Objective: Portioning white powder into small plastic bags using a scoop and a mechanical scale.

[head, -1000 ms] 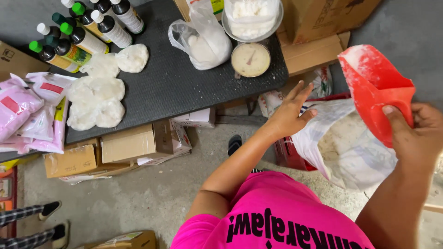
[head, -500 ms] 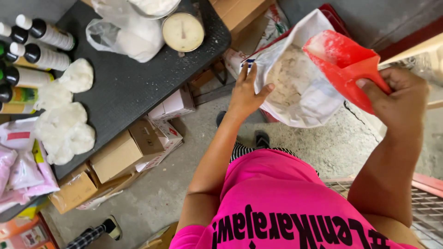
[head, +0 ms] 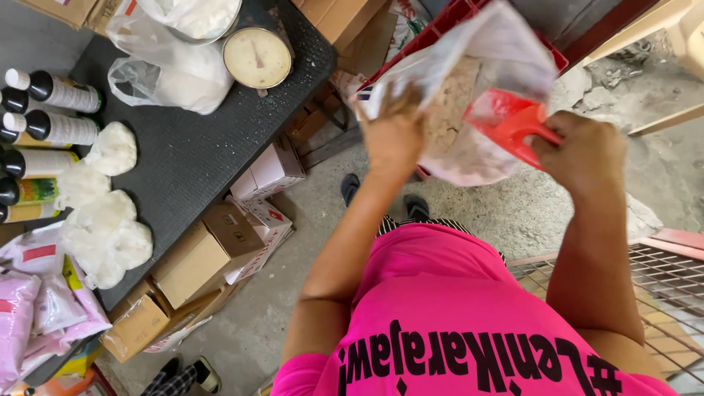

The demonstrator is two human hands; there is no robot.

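Red plastic is what we have in our right hand (head: 587, 150): a scoop (head: 513, 126), gripped by its handle with the fingers wrapped tight round it, its mouth pushed down into the open top of a translucent plastic bag (head: 469, 88) of pale powder. Our left hand (head: 396, 132) pinches the near-left lip of that bag, fingers closed on the film, holding the opening up and wide. We judge the step in hand to be loading the scoop from the bag; the next move looks to call for lifting it out level while the left hand keeps the mouth taut, so that no powder spills. Both forearms reach forward from the pink shirt (head: 455, 323), the left nearly straight, the right bent in at the wrist toward the bag. The bag sits just above a red crate (head: 447, 22), whose rim shows behind it. Left of the bag stands a dark table (head: 183, 154) with a round dial scale (head: 257, 57), a second bag of white powder (head: 176, 73), small white packets (head: 103, 235) and a row of bottles (head: 51, 125); cardboard boxes (head: 198, 260) lie below the table's edge.
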